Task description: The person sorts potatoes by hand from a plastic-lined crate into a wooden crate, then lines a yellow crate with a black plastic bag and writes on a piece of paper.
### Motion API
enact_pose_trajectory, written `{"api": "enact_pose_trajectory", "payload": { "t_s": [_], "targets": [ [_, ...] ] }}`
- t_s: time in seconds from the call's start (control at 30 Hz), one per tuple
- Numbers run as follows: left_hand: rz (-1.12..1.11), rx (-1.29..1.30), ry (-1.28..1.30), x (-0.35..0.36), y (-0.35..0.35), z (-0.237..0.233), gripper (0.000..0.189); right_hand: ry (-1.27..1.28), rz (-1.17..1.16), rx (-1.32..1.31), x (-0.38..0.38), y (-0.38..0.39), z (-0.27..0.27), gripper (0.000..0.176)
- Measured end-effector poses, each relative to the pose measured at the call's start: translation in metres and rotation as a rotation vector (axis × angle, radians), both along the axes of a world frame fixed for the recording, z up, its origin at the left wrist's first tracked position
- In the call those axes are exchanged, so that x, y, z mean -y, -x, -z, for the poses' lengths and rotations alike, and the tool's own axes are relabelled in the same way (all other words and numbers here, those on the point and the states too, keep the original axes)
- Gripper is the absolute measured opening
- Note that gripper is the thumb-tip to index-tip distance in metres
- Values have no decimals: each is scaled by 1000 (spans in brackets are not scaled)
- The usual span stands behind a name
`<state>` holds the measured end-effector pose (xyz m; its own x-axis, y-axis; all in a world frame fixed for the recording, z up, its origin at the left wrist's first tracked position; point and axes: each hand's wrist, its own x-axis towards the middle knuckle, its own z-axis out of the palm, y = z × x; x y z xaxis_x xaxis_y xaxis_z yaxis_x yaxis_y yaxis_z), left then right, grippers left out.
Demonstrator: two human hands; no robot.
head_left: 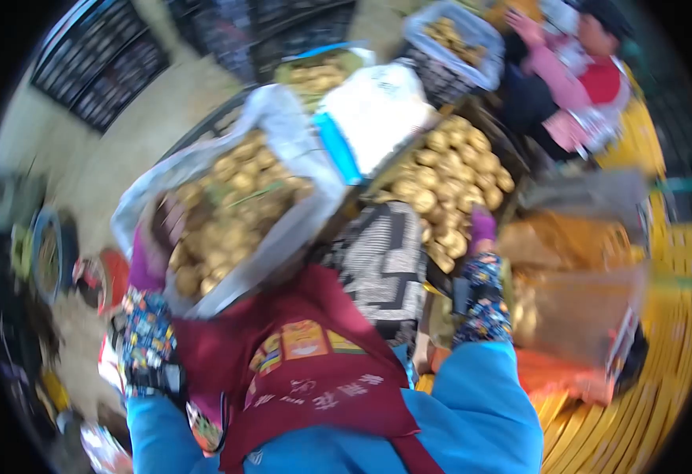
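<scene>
My left hand (150, 251), in a purple glove, is at the left side of a container with a pale plastic liner (282, 107). That container is full of round, yellowish-tan produce like small potatoes (223, 225), with green stalk bits on top. The fingers of that hand are blurred against the produce and liner. My right hand (482, 225), also purple-gloved, touches the near right edge of a second heap of the same round produce (441, 178) in a dark crate. Its fingertips are hidden, and I cannot make out whether it grips a piece.
A white sack (377, 110) lies between the containers. Beyond stand a lined basket (452, 51) of produce and stacked dark crates (97, 63). A person in pink sleeves (575, 87) sits at the upper right. Orange bags (571, 241) and yellow slatted crates (622, 426) are on the right.
</scene>
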<state>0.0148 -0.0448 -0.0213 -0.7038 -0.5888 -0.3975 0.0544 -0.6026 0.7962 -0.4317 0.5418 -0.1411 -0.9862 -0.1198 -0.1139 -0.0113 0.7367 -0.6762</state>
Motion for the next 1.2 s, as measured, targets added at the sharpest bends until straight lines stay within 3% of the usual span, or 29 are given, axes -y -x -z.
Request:
{"api": "enact_pose_trajectory", "payload": {
  "t_s": [0.07,0.13,0.17,0.23,0.27,0.3,0.33,0.37,0.4,0.43,0.53,0.7,0.8,0.83,0.93,1.0,1.03,1.13,1.17,1.2],
  "targets": [
    [-63,-68,14,4,-2,-9,48,381,-22,-1,66,12,-51,33],
    [-158,-54,9,3,0,-25,47,383,-288,-43,164,-18,-124,27],
    [-196,-42,4,2,1,-32,48,324,-555,-15,209,-34,-152,28],
    [-216,-47,6,2,1,-38,50,178,-889,91,299,-78,-170,27],
    [-219,-30,6,2,3,-42,51,247,-1118,258,341,-102,-166,30],
    [-229,-47,0,4,2,-42,52,315,-1327,309,376,-115,-125,35],
    [-236,-65,-5,8,1,-42,52,100,-1276,557,409,-159,-134,38],
    [-244,-83,6,9,0,-43,53,-39,-1493,539,440,-176,-91,44],
    [-251,-94,9,13,-1,-48,53,-314,-1540,436,463,-210,-83,48],
    [-262,-109,20,12,-2,-51,53,-703,-1690,520,490,-233,-68,62],
    [-301,-77,88,11,-6,-57,55,-1145,-1731,397,514,-289,16,74],
    [-297,-178,79,22,-25,-47,58,-1205,-1640,525,517,-311,64,73],
    [-301,-219,62,22,-34,-45,59,-1085,-1705,515,519,-290,27,71],
    [-329,-177,73,19,-35,-42,58,-726,-1567,386,504,-281,10,68],
    [-376,9,20,7,-26,-38,56,6,-1376,484,490,-254,-36,64],
    [-357,209,-105,-3,-13,-54,56,198,-1345,153,489,-256,-83,62],
    [-245,217,-57,-9,-10,-48,62,255,-1304,155,487,-260,-113,61],
    [42,151,-212,-24,3,-43,57,526,-1327,-174,482,-267,-129,66],
    [24,-50,-192,-31,4,-36,48,413,-1306,-140,474,-274,-141,72],
    [70,-28,-155,-31,5,-33,46,379,-1317,-196,471,-276,-140,71]
  ]
}}
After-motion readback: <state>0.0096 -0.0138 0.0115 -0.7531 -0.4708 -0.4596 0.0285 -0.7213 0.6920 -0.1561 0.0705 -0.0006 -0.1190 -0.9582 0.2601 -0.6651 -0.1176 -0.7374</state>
